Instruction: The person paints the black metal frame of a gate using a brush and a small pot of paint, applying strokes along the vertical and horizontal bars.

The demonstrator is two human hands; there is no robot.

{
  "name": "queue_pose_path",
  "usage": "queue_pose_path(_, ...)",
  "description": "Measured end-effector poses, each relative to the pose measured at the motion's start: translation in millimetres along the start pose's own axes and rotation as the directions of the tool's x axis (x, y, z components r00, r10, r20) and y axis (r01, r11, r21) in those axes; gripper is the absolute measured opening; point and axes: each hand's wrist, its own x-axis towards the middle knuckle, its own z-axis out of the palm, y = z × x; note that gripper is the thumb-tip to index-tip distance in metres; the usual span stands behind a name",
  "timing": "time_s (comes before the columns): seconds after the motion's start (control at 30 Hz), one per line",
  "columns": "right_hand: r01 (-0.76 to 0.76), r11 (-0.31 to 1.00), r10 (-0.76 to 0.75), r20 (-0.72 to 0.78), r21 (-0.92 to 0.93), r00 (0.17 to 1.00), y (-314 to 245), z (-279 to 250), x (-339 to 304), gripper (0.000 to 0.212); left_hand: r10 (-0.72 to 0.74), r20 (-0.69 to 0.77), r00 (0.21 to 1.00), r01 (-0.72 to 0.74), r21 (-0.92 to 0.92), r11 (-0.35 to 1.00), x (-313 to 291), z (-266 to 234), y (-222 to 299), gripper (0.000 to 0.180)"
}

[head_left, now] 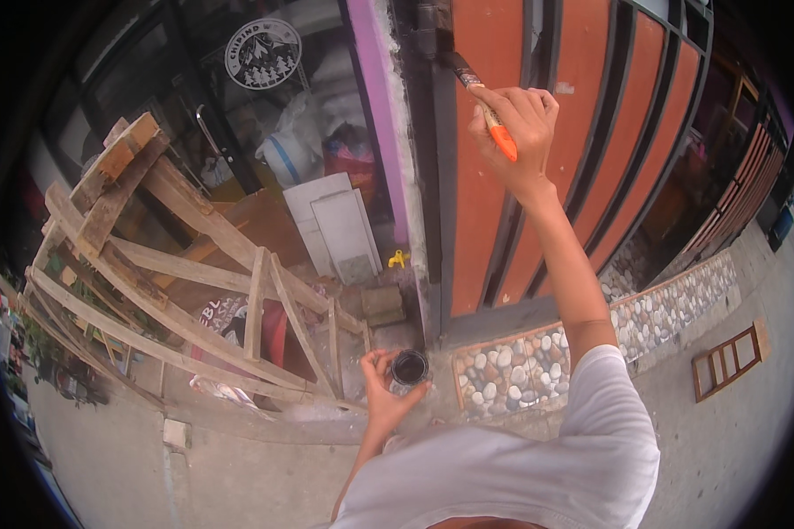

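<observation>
My right hand [519,141] is raised and closed around the handle of a paintbrush [501,139] with an orange handle end. The brush's dark bristles reach up to the black frame post [426,132] at the left edge of a gate with orange panels [478,194]; I cannot tell whether they touch it. Lower down, near my body, my left hand [386,388] grips a small round cup of dark paint [408,368], fingers on its left side and thumb below. The cup's open top faces up.
A rough wooden trestle [207,309] stands close on the left. Pale boards [344,231] lean beside a yellow tap [398,258]. Below the gate runs a pebble-covered strip [512,372]. A small wooden frame [726,361] lies on the pavement at right.
</observation>
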Motion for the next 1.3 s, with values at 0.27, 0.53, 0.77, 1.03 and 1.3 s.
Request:
queue_pose_path(0.27,0.088,0.996,-0.088,0.035,-0.003,0.996,3.9,18.6,-20.3,0.027,0.026,-0.002,1.0,-0.026,-0.007,1.0,2.5,2.9,1.1,0.091)
queue_pose_path(0.53,0.04,0.999,-0.04,-0.004,-0.022,0.999,-8.9,9.9,-9.6,0.027,0.005,0.0,1.0,-0.005,0.012,1.0,1.5,2.9,1.7,0.09)
queue_pose_path(0.77,0.046,0.999,-0.045,0.094,-0.01,0.995,-19.8,5.3,-28.8,0.023,0.045,-0.012,0.999,-0.045,-0.017,0.999,0.4,2.8,-4.0,0.091)
queue_pose_path(1.03,0.043,0.999,-0.042,0.024,-0.031,0.999,-9.9,16.1,-23.1,0.03,0.029,-0.005,1.0,-0.029,-0.013,0.999,-0.1,2.3,-3.1,0.091)
queue_pose_path(1.3,0.044,0.998,-0.043,0.027,-0.035,0.999,-10.0,20.5,-33.9,0.036,-0.007,-0.001,1.0,0.007,0.001,1.0,-2.2,1.8,-8.9,0.091)
